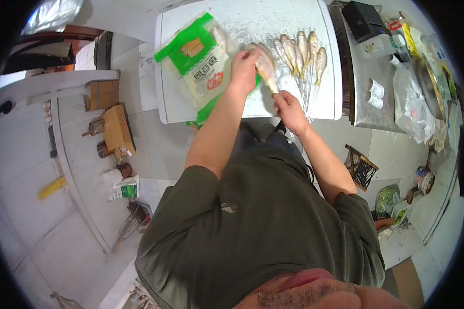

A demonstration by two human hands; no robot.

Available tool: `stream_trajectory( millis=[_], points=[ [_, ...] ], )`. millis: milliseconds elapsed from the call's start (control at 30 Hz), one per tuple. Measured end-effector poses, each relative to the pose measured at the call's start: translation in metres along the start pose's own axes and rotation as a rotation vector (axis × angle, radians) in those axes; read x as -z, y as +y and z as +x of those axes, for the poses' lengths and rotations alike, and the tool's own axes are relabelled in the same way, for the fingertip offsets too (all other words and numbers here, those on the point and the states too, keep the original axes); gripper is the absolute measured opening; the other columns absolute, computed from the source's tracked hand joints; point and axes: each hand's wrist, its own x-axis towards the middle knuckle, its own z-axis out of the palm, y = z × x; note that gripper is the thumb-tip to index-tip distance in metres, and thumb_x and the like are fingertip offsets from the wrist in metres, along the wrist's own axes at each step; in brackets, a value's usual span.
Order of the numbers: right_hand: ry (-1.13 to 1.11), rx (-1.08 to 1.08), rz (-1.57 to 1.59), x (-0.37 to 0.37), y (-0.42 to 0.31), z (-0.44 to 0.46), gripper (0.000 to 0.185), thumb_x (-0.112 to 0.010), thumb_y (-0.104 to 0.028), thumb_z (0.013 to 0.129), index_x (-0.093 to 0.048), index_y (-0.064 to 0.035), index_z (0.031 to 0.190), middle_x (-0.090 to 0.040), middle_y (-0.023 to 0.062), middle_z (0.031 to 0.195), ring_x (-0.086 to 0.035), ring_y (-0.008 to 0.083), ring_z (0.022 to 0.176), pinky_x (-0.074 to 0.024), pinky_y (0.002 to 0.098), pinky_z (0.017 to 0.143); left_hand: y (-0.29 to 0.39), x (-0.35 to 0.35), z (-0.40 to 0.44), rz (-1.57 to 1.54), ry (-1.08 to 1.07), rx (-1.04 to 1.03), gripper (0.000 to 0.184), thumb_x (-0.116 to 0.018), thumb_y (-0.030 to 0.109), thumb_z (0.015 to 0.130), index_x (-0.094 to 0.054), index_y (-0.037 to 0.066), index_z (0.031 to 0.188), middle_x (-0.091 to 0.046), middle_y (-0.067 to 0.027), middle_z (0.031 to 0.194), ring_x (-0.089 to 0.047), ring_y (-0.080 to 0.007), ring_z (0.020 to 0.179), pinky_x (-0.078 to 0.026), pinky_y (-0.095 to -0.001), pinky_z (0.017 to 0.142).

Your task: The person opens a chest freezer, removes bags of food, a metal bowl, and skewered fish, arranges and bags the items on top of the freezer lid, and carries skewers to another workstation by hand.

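Whole fish (264, 63) held over the white worktop (258, 14), between the green-and-white bag (203, 67) and the skewered fish (300, 50)! Left hand (244, 68) grips its upper body, right hand (291, 109) pinches the tail end, apparently to steady both ends; the skewers (305, 92) point to the worktop's near edge, presumably keeping them reachable.

White rectangular tabletop (276, 15): passage along the far edge's right half; green-and-white plastic bag (203, 64) obstructs the left edge, slender yellowish skewered fish (302, 47) near the right.
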Motion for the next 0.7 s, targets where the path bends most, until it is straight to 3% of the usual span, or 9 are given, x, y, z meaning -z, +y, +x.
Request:
stream_trajectory(
  millis=[100, 133, 233, 300, 333, 467, 600, 700],
  points=[
    [0.034, 0.053, -0.207, 0.031, 0.006, -0.011, 0.022, -0.052, -0.024, 0.095, -0.057, -0.0039, 0.087, -0.047, -0.0038, 0.066, -0.041, 0.0054, 0.057, -0.0343, 0.0219, 0.051, 0.019, 0.041, -0.029, 0.816, -0.054, -0.341, 0.040, -0.073, 0.021, 0.080, -0.055, 0.001, 0.109, -0.060, -0.0120, 0.096, -0.059, -0.0244, 0.083, -0.048, -0.0362, 0.075],
    [0.032, 0.036, -0.260, 0.041, 0.005, -0.017, 0.025, -0.051, -0.025, 0.095, -0.057, -0.0024, 0.086, -0.049, -0.0016, 0.065, -0.043, 0.0077, 0.058, -0.0367, 0.0252, 0.053, 0.021, 0.070, -0.038, 1.033, -0.083, -0.686, 0.049, -0.077, 0.024, 0.072, -0.055, 0.003, 0.110, -0.059, -0.0142, 0.095, -0.058, -0.0282, 0.085, -0.047, -0.0389, 0.075],
    [-0.031, -0.057, -0.304, 0.066, -0.009, -0.043, 0.026, -0.049, -0.025, 0.096, -0.056, -0.0011, 0.089, -0.051, 0.0003, 0.065, -0.044, 0.0093, 0.060, -0.0390, 0.0283, 0.055, 0.057, 0.096, -0.098, 1.513, -0.085, -0.873, 0.046, -0.077, 0.025, 0.068, -0.057, 0.004, 0.103, -0.058, -0.0152, 0.094, -0.057, -0.0297, 0.088, -0.046, -0.0406, 0.070],
    [-0.107, -0.106, -0.391, 0.079, -0.007, -0.054, 0.026, -0.049, -0.025, 0.096, -0.056, -0.0010, 0.091, -0.050, -0.0001, 0.065, -0.044, 0.0090, 0.060, -0.0390, 0.0281, 0.055, 0.051, 0.121, -0.102, 1.741, -0.064, -0.813, 0.037, -0.074, 0.025, 0.069, -0.058, 0.005, 0.096, -0.058, -0.0141, 0.091, -0.058, -0.0288, 0.083, -0.045, -0.0408, 0.068],
    [-0.111, -0.092, -0.385, 0.080, -0.005, -0.060, 0.024, -0.050, -0.024, 0.097, -0.054, -0.0037, 0.085, -0.042, -0.0051, 0.061, -0.036, 0.0054, 0.054, -0.0321, 0.0231, 0.049, 0.046, 0.133, -0.101, 1.850, -0.051, -0.787, 0.033, -0.072, 0.025, 0.070, -0.058, 0.005, 0.092, -0.059, -0.0136, 0.090, -0.058, -0.0284, 0.080, -0.044, -0.0409, 0.067],
    [-0.349, 0.021, -0.637, 0.077, -0.024, -0.074, 0.028, -0.050, -0.024, 0.097, -0.053, -0.0019, 0.081, -0.045, -0.0028, 0.060, -0.038, 0.0082, 0.056, -0.0349, 0.0268, 0.051, 0.044, 0.156, -0.083, 1.778, -0.049, -0.754, 0.016, -0.065, 0.020, 0.076, -0.058, 0.007, 0.083, -0.061, -0.0105, 0.080, -0.060, -0.0284, 0.071, -0.044, -0.0412, 0.065],
    [-0.479, 0.019, -0.745, 0.043, -0.044, -0.063, 0.028, -0.050, -0.026, 0.093, -0.059, -0.0005, 0.087, -0.056, 0.0078, 0.067, -0.057, 0.0169, 0.067, -0.0457, 0.0327, 0.064, 0.084, 0.137, -0.085, 1.706, 0.054, -0.871, 0.013, -0.064, 0.018, 0.077, -0.057, 0.009, 0.081, -0.061, -0.0078, 0.070, -0.061, -0.0283, 0.065, -0.045, -0.0398, 0.063],
    [-0.452, -0.179, -0.544, 0.006, -0.048, -0.044, 0.031, -0.051, -0.029, 0.093, -0.060, -0.0006, 0.083, -0.057, 0.0071, 0.065, -0.055, 0.0157, 0.062, -0.0446, 0.0317, 0.062, 0.098, 0.127, -0.090, 1.736, 0.052, -0.898, 0.013, -0.065, 0.018, 0.076, -0.056, 0.009, 0.080, -0.060, -0.0067, 0.067, -0.060, -0.0278, 0.062, -0.045, -0.0385, 0.062]
  ],
)
